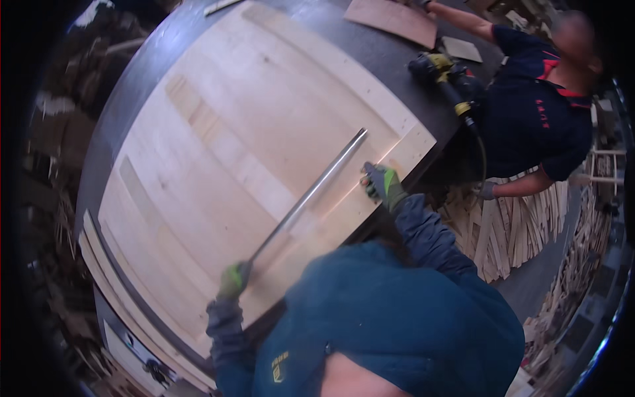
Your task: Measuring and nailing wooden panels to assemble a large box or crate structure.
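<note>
My left hand (235,278), in a grey and green glove, grips the lower end of a long metal bar (308,197). The bar lies diagonally over a large pale wooden panel (198,152) that has strips along its edges and across it. My right hand (380,182), gloved the same way, is at the panel's right edge strip, just right of the bar's upper part, with its fingers curled. Whatever is between those fingers is too small to make out.
A co-worker (536,112) stands at the right beside a yellow-black power tool (436,73). Plywood offcuts (390,20) lie on the dark tabletop (139,79). Heaps of thin wooden strips (503,231) are on the right, and loose battens (109,284) run along the panel's left edge.
</note>
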`<state>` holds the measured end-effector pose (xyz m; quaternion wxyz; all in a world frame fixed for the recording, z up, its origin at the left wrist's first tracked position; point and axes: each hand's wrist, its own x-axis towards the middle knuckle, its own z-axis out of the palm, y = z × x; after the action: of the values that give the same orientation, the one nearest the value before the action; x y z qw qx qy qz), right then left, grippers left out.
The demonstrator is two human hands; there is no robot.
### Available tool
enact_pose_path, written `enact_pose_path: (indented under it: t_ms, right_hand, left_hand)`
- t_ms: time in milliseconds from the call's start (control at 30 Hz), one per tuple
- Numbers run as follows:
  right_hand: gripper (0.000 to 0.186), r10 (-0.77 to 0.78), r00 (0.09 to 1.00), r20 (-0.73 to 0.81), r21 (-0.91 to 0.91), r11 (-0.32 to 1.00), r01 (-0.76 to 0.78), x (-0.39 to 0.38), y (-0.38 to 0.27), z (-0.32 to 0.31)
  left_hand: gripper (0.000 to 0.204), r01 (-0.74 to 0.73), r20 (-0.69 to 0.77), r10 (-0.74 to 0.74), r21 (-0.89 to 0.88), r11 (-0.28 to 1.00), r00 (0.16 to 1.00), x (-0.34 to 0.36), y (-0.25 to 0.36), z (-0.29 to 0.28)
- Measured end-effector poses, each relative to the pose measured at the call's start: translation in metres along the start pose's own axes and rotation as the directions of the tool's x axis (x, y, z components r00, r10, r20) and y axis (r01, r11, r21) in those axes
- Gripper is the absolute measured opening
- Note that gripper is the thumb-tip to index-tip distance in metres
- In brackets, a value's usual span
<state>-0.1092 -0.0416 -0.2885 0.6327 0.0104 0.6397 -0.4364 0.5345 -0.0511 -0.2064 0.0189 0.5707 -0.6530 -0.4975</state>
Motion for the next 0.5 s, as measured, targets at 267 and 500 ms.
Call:
enact_pose_path:
  t_ms: [267, 500]
  right_hand:
    - [0.033, 0.011, 1.0, -0.029, -0.203, 0.979, -0.017, -0.038, -0.015, 0.059]
    - [0.031, 0.037, 0.997, 0.069, -0.161, 0.987, -0.025, -0.023, -0.013, 0.047]
  left_hand:
    - [0.045, 0.239, 0.023, -0.244, 0.133, 0.962, 0.97, 0.017, 0.005, -0.023]
    - [0.042, 0.284, 0.02, -0.293, 0.197, 0.938, 0.956, 0.024, 0.035, -0.018]
